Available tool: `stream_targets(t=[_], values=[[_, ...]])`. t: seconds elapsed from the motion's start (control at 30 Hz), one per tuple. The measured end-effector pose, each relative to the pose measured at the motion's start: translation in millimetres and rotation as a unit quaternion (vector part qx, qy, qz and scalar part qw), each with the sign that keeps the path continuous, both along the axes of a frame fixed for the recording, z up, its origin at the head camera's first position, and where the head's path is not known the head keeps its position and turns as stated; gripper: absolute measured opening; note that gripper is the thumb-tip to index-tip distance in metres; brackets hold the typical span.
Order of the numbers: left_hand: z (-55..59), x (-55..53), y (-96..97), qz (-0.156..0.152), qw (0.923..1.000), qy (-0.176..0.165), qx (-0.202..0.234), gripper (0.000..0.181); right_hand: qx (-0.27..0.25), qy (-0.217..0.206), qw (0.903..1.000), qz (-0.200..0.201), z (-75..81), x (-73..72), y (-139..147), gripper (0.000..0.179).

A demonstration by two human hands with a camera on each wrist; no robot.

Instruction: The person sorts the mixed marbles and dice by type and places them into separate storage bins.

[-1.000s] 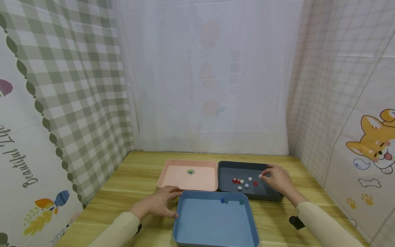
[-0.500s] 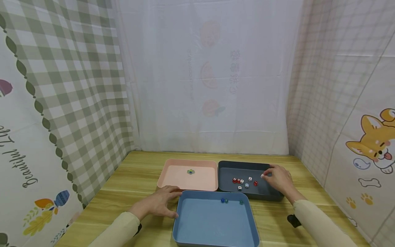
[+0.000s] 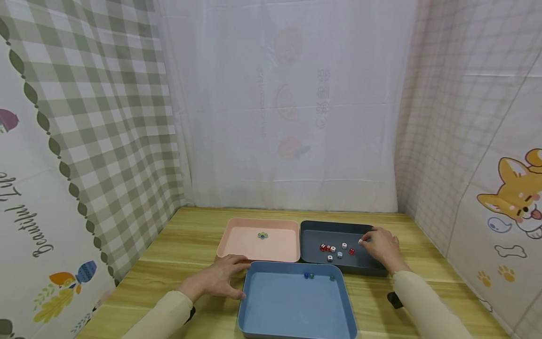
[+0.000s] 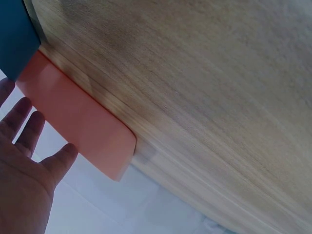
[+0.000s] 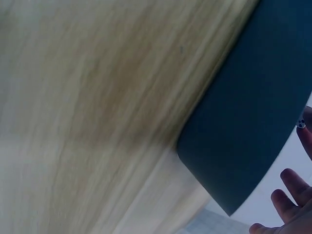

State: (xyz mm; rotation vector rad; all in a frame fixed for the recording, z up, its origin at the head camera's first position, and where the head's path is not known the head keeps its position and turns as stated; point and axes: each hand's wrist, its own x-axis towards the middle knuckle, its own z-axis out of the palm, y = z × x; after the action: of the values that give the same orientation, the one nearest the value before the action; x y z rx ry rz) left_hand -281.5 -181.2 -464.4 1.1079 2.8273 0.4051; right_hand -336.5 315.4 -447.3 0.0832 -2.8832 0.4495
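Note:
My right hand [image 3: 383, 248] is over the right side of the dark grey tray [image 3: 313, 233], pinching a small white die [image 3: 360, 241] between thumb and fingertips. That die [image 5: 301, 124] also shows between the fingertips in the right wrist view, its other fingers spread apart. Several red dice [image 3: 352, 252] and white dice [image 3: 340, 254] lie scattered in the tray. My left hand [image 3: 218, 278] is at the left edge of the blue tray [image 3: 296, 306], thumb and fingers apart and holding nothing. In the left wrist view, its relaxed fingers [image 4: 61, 158] appear near the pink tray [image 4: 83, 114].
The pink tray [image 3: 241, 245] stands left of the dark one and holds a small green-yellow flower-like cluster [image 3: 262, 235]. Inside the blue tray, near its far wall, are a blue marble [image 3: 306, 275] and two greenish ones. Curtains [image 3: 292, 117] enclose the wooden table [image 3: 186, 235].
My right hand has shifted slightly to the right with the white die, and its forearm has swung left. The left hand, trays and loose dice have stayed put.

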Motion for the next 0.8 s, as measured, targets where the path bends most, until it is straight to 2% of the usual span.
stream_targets(t=[0.2, 0.6, 0.8], values=[[-0.5, -0.7, -0.8, 0.005, 1.0, 0.0, -0.008, 0.083, 0.007, 0.0, 0.9999, -0.009, -6.7, -4.9, -4, 0.018], [-1.5, -2.2, -1.1, -0.003, 1.0, -0.002, -0.007, 0.082, -0.004, -0.009, 0.9999, -0.012, -8.3, -7.6, -14, 0.02], [0.6, -1.4, 0.6, -0.01, 1.0, 0.001, -0.001, 0.083, 0.001, -0.022, 0.9997, -0.013, -8.8, -8.3, -13, 0.029]])
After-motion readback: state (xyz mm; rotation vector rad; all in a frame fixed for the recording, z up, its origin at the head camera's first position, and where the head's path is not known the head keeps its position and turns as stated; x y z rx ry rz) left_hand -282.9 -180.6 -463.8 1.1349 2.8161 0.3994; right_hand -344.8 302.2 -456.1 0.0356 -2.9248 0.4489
